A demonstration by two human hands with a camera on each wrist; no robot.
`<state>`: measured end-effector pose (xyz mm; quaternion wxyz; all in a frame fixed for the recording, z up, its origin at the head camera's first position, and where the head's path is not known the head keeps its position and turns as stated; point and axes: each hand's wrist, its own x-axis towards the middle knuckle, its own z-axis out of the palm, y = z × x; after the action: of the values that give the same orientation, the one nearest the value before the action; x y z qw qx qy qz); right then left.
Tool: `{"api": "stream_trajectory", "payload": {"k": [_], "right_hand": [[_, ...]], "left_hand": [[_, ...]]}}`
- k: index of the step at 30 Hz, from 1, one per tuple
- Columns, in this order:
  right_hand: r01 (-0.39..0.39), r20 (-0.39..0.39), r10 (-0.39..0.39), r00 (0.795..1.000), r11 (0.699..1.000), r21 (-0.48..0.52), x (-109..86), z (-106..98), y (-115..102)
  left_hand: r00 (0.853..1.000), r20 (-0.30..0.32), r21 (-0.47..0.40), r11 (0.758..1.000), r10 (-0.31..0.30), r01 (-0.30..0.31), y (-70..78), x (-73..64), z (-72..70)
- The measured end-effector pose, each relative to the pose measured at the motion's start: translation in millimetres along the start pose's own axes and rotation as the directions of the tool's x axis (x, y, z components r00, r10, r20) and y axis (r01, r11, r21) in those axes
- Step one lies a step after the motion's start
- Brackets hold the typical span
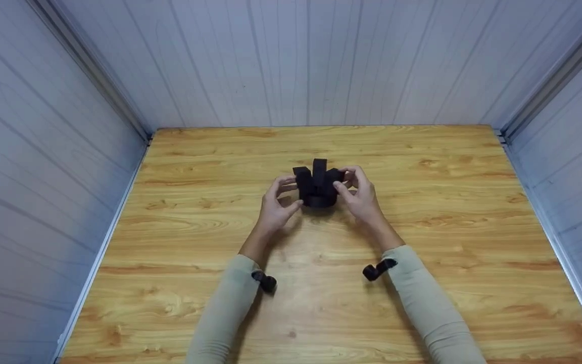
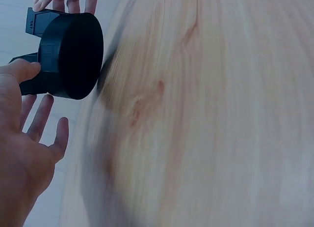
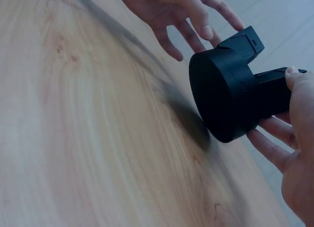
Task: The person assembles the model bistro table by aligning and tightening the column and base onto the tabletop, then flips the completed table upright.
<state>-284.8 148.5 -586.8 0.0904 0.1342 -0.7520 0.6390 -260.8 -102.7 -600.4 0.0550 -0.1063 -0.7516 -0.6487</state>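
A black object (image 1: pixel 320 200) with a round, drum-like base and several blocky prongs standing up from it is held between both hands over the wooden table (image 1: pixel 311 303). My left hand (image 1: pixel 275 206) holds its left side, thumb by the base and a finger at a prong; the left wrist view shows the other fingers spread beneath. With my right hand (image 1: pixel 360 195) I grip a prong on the right side, thumb on one face and fingers on the other. In the right wrist view the dark flat underside of the base (image 3: pixel 211 99) faces the camera. What the object is, I cannot tell.
Pale panelled walls (image 1: pixel 291 60) enclose the table at the back and both sides. Small black cameras (image 1: pixel 265 281) sit on the cuffs of both light sleeves. A shadow (image 3: pixel 186 114) falls on the table below the object.
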Motion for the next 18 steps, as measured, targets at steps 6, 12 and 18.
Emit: {"api": "stream_trajectory", "payload": {"k": [6, 12, 18], "right_hand": [[-0.025, -0.033, 0.024, 0.999, 1.0, -0.019, 7.8, -2.6, -3.6], [-0.095, -0.008, 0.095, 0.995, 0.995, 0.014, 10.6, -7.1, -2.3], [-0.116, 0.131, 0.1, 0.986, 0.985, 0.124, 2.1, -12.3, 5.0]], "left_hand": [[0.999, 0.041, 0.011, 1.0, -0.005, 0.005, -0.1, 2.0, 0.8], [0.997, 0.066, 0.025, 0.999, -0.027, 0.025, -0.7, 6.9, 1.9], [0.998, 0.051, -0.003, 0.999, -0.047, 0.047, -3.0, 10.3, 2.6]]}}
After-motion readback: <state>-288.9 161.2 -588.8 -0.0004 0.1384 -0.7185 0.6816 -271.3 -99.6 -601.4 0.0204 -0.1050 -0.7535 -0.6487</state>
